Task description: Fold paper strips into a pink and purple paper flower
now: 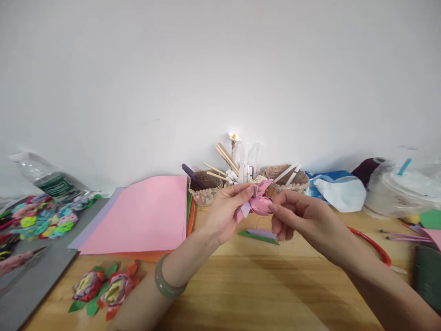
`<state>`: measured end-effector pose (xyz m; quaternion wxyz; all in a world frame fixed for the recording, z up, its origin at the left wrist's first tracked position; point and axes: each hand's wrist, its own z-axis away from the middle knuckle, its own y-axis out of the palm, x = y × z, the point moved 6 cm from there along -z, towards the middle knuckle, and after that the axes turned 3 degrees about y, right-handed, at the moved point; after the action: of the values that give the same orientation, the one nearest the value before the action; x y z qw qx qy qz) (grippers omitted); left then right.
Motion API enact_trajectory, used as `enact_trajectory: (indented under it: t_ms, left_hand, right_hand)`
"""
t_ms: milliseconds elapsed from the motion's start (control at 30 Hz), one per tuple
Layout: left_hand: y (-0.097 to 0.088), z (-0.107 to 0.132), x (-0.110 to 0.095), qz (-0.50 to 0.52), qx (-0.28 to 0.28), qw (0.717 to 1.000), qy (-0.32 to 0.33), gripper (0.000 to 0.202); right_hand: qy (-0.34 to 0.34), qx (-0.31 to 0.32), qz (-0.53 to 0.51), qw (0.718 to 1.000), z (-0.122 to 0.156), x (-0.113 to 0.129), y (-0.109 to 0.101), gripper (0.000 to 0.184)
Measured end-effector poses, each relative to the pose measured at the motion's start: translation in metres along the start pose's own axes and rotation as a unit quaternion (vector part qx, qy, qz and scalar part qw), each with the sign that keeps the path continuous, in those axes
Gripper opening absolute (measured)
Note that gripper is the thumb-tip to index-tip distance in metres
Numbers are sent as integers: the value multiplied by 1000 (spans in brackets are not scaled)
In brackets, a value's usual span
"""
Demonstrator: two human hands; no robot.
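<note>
A pink and purple folded paper piece (258, 201) is held up over the wooden table (248, 285) between both hands. My left hand (225, 211) pinches its left side with thumb and fingers; a green bangle (167, 281) sits on that wrist. My right hand (296, 214) pinches the right side of the paper with its fingertips. Below the hands lie a green paper strip (257, 237) and a purple strip (262, 232) on the table.
A stack of pink and coloured sheets (141, 214) lies left of the hands. Woven baskets (206, 186) with sticks and pens stand against the wall. Two finished paper flowers (103, 289) lie near left. A plastic bottle (51, 181), small colourful flowers (44, 220), a lidded cup (403, 193) and red scissors (374, 246) surround them.
</note>
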<state>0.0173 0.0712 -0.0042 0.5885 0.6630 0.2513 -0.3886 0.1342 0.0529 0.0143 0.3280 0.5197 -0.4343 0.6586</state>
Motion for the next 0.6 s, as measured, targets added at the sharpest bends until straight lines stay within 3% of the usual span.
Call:
enact_trajectory:
  t_ms: [333, 500, 600]
  left_hand:
    - [-3, 2, 2, 73, -73, 995, -2, 16]
    - [-2, 2, 6, 108, -49, 993, -28, 14]
    - [-6, 1, 6, 127, -42, 991, -33, 13]
  right_hand:
    - [-10, -10, 31, 999, 2, 0, 2, 25]
    - [-28, -39, 111, 993, 8, 9, -5, 23]
    - [-57, -102, 151, 982, 11, 17, -20, 32]
